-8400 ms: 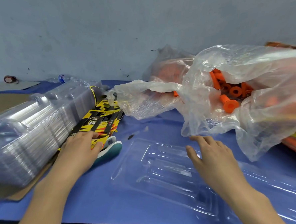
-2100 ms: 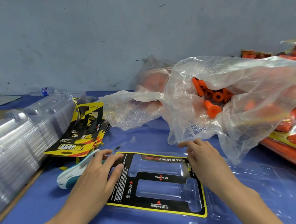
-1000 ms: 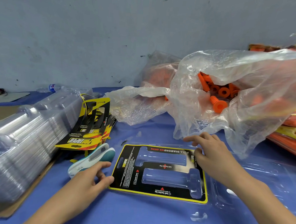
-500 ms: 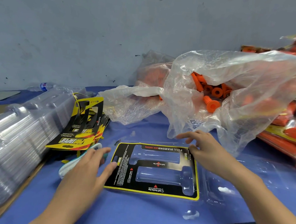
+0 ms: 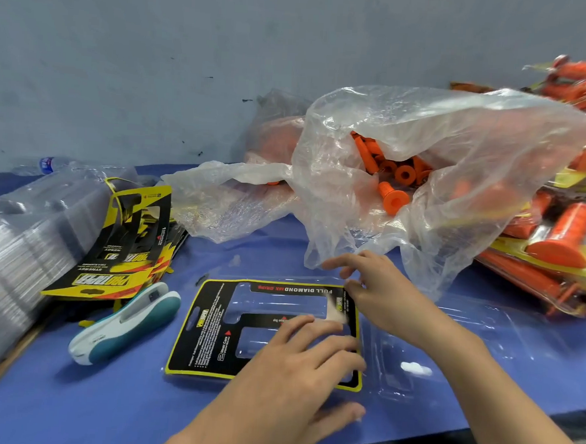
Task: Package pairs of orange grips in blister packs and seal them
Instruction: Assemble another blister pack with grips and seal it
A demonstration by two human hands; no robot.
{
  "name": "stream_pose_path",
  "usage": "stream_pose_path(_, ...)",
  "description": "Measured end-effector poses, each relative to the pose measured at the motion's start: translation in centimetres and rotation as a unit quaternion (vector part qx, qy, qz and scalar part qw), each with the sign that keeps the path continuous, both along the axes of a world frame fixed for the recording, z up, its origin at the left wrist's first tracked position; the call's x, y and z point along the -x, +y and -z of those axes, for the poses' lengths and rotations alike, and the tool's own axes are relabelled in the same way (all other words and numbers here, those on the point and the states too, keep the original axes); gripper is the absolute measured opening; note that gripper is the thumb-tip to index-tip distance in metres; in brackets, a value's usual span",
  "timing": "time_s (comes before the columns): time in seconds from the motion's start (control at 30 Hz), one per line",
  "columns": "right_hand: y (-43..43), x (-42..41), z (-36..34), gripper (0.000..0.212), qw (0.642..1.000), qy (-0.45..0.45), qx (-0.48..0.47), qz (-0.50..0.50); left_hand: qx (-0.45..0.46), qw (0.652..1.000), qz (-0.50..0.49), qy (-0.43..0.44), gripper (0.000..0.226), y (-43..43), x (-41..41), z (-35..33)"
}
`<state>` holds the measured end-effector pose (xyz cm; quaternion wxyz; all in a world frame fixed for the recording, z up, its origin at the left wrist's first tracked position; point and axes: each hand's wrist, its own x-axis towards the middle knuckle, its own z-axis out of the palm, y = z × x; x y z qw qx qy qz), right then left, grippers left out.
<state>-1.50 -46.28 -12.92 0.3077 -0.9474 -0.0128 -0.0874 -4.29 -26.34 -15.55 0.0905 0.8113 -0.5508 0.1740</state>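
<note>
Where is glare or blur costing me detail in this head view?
Head view: a white glare spot sits on the clear blister tray, right of the printed card; fingertips of the left hand and the right hand are motion-blurred over the card's right edge; the blister stack at the left edge is smeared by wide-angle stretch.

The black, yellow-edged printed card, not on the table at first, now lies seated in the clear plastic blister tray. The left hand, half a second ago beside the white-and-teal stapler, now lies flat across the card's lower right, fingers spread over the lower cutout. The stapler now lies fully uncovered.
</note>
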Motion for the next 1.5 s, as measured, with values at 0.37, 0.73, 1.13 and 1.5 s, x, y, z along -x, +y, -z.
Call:
stream_pose_path(0.37, -0.4, 0.4, -0.1, 0.048, 1.0, 0.005, 0.009, -0.003, 0.056, 0.998, 0.015, 0.009, 0.033, 0.5, 0.4, 0.6)
stream_pose_path(0.73, 2.5, 0.4, -0.6, 0.035, 0.993, -0.104, 0.051, -0.023, 0.23, 0.907, -0.311, 0.168, 0.028, 7.7, -5.5, -0.3)
stream_pose_path(1.13, 5.5, -0.4, 1.7, 0.036, 0.981, -0.111, 0.132, -0.085, 0.14, 0.943, -0.253, 0.167, 0.051, 6.9, -6.5, 0.2)
stream_pose_path(1.5, 4.8, -0.2, 1.6, 0.035, 0.988, -0.116, 0.074, -0.075, 0.248, 0.909, -0.265, 0.205, 0.05, 6.7, -6.5, 0.3)
